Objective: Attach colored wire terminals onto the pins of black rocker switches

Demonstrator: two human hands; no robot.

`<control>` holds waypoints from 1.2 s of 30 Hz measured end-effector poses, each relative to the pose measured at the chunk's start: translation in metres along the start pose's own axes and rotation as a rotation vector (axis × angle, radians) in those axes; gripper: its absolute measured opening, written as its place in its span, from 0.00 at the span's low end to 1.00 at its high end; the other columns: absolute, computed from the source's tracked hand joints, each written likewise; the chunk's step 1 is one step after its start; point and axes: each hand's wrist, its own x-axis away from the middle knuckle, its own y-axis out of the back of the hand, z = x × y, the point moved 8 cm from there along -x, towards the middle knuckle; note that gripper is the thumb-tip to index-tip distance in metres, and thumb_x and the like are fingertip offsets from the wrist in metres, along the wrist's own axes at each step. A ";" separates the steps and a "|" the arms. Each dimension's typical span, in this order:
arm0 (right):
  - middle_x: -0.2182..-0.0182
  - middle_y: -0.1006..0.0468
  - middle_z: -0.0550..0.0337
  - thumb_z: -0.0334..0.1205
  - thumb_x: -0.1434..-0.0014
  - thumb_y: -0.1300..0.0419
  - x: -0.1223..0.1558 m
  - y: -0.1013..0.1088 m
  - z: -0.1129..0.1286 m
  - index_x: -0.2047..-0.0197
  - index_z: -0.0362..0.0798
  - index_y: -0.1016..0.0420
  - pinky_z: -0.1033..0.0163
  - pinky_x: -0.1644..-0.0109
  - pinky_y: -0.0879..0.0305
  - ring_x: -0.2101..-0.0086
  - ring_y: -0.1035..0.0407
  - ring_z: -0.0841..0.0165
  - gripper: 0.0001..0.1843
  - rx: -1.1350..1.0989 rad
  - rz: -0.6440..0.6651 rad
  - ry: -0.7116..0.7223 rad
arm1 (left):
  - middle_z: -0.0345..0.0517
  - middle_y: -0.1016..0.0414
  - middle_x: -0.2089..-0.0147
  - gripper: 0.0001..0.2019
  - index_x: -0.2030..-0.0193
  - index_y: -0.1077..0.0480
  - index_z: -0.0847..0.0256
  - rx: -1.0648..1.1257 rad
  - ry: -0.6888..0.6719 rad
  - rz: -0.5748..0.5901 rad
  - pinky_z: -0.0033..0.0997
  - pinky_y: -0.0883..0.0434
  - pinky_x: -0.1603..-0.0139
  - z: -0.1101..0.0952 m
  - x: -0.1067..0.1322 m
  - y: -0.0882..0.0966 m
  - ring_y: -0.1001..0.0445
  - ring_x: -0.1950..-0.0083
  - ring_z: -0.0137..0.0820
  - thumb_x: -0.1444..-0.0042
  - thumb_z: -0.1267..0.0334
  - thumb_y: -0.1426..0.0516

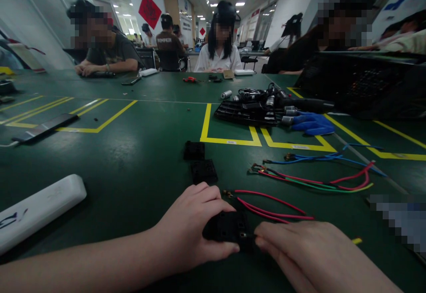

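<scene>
My left hand (196,222) is closed around a black plastic housing (228,227), thumb along its near edge and fingers over the far side. Small openings show on the housing's top face. At its right end, my right hand (299,244) pinches what looks like a thin wire with a small metal terminal (244,235); most of it is hidden by the fingers. Two similar black housings (203,171) (194,150) lie just beyond my left hand. Red wires (273,204) with metal terminals rest on the table right behind the held housing.
Further right lie red and green wires (316,184) and blue wires (319,156). A black device with cables (249,111) and a blue glove (313,123) sit behind them. A white case (43,211) is at left, a phone (46,128) beyond. People sit across the green table (133,168).
</scene>
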 end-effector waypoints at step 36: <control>0.75 0.20 0.69 0.28 0.35 0.47 -0.004 -0.006 -0.009 0.70 0.55 0.27 0.68 0.73 0.38 0.75 0.24 0.70 0.16 -0.095 0.089 -0.068 | 0.46 0.24 0.57 0.20 0.51 0.24 0.60 -0.002 -0.015 0.003 0.46 0.32 0.50 -0.002 0.000 0.001 0.27 0.54 0.43 0.51 0.60 0.28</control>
